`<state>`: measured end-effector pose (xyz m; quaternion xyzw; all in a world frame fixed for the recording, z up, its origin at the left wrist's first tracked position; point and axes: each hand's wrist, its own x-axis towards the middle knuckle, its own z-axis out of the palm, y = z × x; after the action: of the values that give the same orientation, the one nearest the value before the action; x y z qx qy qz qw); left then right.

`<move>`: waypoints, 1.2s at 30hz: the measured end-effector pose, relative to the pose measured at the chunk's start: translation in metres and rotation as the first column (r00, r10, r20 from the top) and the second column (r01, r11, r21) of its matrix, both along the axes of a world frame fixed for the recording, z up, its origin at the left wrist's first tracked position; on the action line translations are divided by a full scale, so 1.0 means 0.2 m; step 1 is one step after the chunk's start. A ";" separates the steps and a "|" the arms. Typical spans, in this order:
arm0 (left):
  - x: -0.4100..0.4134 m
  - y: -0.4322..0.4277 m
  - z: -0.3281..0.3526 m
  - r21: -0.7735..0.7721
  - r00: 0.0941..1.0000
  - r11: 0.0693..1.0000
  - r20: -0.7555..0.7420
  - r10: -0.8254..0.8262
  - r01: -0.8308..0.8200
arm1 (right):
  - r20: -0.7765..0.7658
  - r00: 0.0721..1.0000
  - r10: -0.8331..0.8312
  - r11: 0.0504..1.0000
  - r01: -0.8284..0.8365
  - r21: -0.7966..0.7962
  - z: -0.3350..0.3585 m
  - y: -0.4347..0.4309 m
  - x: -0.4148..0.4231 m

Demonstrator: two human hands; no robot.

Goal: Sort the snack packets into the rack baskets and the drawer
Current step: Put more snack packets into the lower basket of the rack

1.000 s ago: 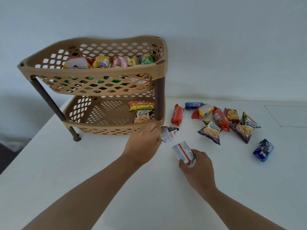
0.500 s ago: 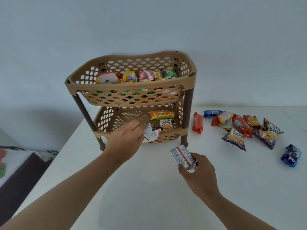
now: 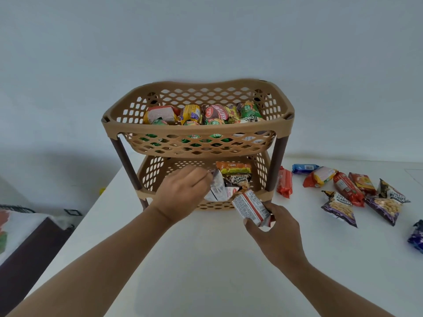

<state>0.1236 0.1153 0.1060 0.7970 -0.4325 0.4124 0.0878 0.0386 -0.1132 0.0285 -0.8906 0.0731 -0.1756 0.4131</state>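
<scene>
Both hands (image 3: 183,194) (image 3: 278,232) grip packets (image 3: 217,188) (image 3: 250,208) before rack (image 3: 196,129).

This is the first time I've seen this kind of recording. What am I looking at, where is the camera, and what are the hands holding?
No machine: a person's bare hands, filmed by one head-worn camera looking forward and down. The left hand pinches a crumpled white packet at the front rim of the lower basket. The right hand grips a white-and-red packet beside it. The upper basket holds many packets; loose packets lie on the white table, to the right.
</scene>
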 end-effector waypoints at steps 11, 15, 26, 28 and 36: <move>0.04 0.06 -0.05 0.067 0.999 0.997 0.043 -0.030 0.027 | -0.024 1.000 0.005 0.999 -0.004 0.040 -0.02 -0.01 0.09; 0.07 0.05 -0.15 0.137 0.990 0.990 -0.137 0.041 -0.022 | -0.024 1.000 0.000 0.998 0.001 0.065 -0.01 0.01 0.12; 0.31 -0.09 -0.18 -0.050 0.683 0.952 -0.708 0.179 -0.301 | -0.029 0.999 0.015 0.997 -0.013 0.071 0.08 -0.01 0.27; 0.34 -0.11 -0.18 -0.017 0.708 0.930 -0.654 0.269 -0.368 | -0.024 0.999 0.023 0.997 -0.021 0.078 0.11 0.00 0.32; 0.40 -0.14 -0.18 0.105 0.643 0.953 -0.716 0.272 -0.286 | -0.026 0.998 0.052 0.995 -0.049 0.089 0.14 0.05 0.40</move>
<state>0.2043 0.0863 0.0694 0.9503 -0.2313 0.0776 0.1932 0.1187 -0.1025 0.0565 -0.8754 0.0640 -0.1493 0.4554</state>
